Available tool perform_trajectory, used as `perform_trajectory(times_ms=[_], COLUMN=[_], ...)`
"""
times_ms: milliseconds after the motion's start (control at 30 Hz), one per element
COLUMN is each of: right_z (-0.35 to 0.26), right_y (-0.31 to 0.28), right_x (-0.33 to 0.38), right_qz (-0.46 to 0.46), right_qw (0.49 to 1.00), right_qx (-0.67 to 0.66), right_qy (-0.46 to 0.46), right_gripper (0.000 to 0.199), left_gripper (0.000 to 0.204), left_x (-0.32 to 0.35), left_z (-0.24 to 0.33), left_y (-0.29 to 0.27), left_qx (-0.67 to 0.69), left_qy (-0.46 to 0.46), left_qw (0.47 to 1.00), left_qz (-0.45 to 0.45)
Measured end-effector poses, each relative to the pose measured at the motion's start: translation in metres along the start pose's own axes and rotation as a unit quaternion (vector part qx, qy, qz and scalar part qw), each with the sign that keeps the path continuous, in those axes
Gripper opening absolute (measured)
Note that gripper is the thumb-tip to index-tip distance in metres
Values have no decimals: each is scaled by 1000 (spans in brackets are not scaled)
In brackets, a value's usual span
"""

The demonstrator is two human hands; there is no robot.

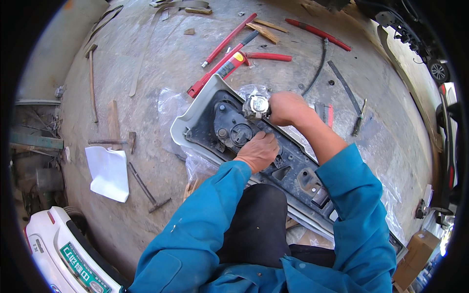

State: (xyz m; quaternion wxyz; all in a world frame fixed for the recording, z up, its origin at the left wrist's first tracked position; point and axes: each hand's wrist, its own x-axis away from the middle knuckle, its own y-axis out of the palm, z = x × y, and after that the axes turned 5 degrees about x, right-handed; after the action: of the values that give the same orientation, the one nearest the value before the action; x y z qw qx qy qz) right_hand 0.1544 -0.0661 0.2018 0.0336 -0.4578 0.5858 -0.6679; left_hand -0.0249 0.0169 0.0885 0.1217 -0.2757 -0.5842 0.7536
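A long vehicle body panel [292,155] with a pale outer shell and black inner side lies slantwise before me, over my knees. Near its far left end sits a round black fitting [241,133] with bolts around it. My left hand [260,150] rests just right of that fitting, fingers bent and pinched together; whatever is between them is hidden. Above the panel my right hand [289,108] is closed around a power tool, whose round silver end [256,106] faces up. The tool's grip and working tip are mostly covered by the hand or out of sight.
Beyond the panel lie a red jack-like tool [222,66], red bars [317,34] and a black hose [320,68]. To the left are hammers [92,83], a white sheet [107,171] and a T-shaped bar [145,188]. A white car [68,244] stands lower left; a cardboard box [414,256] lower right.
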Motion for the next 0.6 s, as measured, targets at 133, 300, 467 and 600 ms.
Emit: perform_trajectory(times_ms=[133,300,467,600], right_z=[-5,-8,-14,-19], right_y=[-12,-16,-16,-21], right_x=[-3,-5,-8,-14], right_qz=[-7,-5,-5,-13], right_qw=[1000,999,999,999], right_qx=[8,26,25,15], right_qy=[18,21,31,30], right_gripper=[33,34,33,33], left_gripper=[5,5,10,9], left_x=[0,-1,-2,-3], left_z=[1,0,1,2], left_y=[-2,0,-2,-2], left_qx=[0,3,11,13], left_qy=[0,-1,0,-6], left_qw=[1000,1000,1000,1000], left_qz=[-12,-11,-15,-15])
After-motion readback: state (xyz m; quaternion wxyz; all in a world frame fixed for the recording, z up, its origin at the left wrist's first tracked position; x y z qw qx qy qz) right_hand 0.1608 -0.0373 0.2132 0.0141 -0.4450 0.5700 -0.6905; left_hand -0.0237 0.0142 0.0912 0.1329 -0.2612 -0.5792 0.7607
